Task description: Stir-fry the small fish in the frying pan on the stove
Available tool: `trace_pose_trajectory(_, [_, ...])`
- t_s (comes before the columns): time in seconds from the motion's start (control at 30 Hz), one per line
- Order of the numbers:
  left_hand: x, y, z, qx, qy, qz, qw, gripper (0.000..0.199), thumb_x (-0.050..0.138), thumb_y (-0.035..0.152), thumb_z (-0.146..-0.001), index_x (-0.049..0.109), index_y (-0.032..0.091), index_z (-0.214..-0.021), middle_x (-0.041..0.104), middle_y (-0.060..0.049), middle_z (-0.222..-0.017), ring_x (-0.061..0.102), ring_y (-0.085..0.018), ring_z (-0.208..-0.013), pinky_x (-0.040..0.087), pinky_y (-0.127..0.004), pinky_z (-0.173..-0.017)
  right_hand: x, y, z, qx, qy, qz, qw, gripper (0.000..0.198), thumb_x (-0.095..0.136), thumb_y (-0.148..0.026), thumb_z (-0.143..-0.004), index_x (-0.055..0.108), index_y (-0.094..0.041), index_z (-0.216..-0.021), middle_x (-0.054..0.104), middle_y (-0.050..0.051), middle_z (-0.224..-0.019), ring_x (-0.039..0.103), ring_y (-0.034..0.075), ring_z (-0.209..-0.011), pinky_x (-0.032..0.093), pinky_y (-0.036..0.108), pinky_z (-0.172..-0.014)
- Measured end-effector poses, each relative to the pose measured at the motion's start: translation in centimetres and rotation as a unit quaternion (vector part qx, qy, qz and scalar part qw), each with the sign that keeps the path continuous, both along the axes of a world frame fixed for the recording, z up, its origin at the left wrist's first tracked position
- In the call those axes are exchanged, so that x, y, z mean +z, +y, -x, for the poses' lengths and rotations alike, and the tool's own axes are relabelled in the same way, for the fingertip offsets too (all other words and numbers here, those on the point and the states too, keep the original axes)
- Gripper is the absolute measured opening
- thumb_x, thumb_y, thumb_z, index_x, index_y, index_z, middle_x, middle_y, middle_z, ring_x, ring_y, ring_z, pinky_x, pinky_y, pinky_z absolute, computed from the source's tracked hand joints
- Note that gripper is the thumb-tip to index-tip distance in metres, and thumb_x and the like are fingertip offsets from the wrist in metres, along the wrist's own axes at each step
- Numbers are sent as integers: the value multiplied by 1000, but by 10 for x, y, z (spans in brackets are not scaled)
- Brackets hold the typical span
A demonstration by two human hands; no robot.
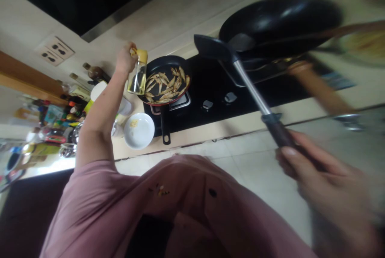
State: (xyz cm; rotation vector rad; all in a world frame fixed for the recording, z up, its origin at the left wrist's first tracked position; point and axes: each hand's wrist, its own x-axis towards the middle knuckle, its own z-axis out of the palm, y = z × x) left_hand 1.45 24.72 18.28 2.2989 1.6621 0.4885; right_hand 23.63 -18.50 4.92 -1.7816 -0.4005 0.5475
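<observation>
My left hand (128, 58) grips the handle of a clear oil bottle (136, 79) with a yellow lid and pale yellow oil inside. The bottle appears upright, overlapping the left rim of a black frying pan (164, 61). Several browned small fish (167, 83) lie in that pan, which sits on the left burner with its handle toward me. Closed around the dark grip of a spatula (251, 85), my right hand (313, 166) holds it raised in front of the cooktop. The spatula has a black blade and a metal shaft. Some blur covers the right hand.
A black wok (279, 21) with a wooden handle (320, 87) occupies the right burner. Near the counter's front edge stands a white bowl (139, 132) with yellowish bits. Bottles and jars (64, 123) crowd the left counter. A dark range hood (87, 1) hangs above.
</observation>
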Motion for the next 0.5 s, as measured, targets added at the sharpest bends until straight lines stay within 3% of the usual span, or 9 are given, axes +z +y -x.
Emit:
trace_pose_trajectory(0.13, [3, -7, 28, 10, 14, -15, 1000, 38, 47, 21, -87, 49, 21, -125, 45, 7, -61, 42, -7, -55, 35, -24, -61, 4, 4, 1, -5, 14, 15, 1000, 55, 76, -39, -68, 68, -24, -120, 65, 1, -69, 56, 7, -55, 48, 15, -54])
trace_pose_trajectory(0.33, [-4, -19, 60, 18, 45, -74, 996, 28, 55, 19, -79, 62, 17, -106, 54, 3, -67, 46, -10, -66, 36, -25, -64, 9, 10, 4, -18, 62, 11, 998, 57, 78, -37, -63, 69, -25, -118, 67, 1, -73, 59, 5, -57, 49, 12, -57])
trace_pose_trajectory(0.5, [-3, -39, 75, 15, 27, -59, 998, 34, 56, 22, -77, 63, 18, -110, 57, 1, -68, 48, -11, -62, 38, -27, -61, 13, 13, 3, -14, 79, 3, 997, 57, 78, -34, -61, 70, -23, -116, 66, 1, -71, 58, 4, -56, 49, 11, -58])
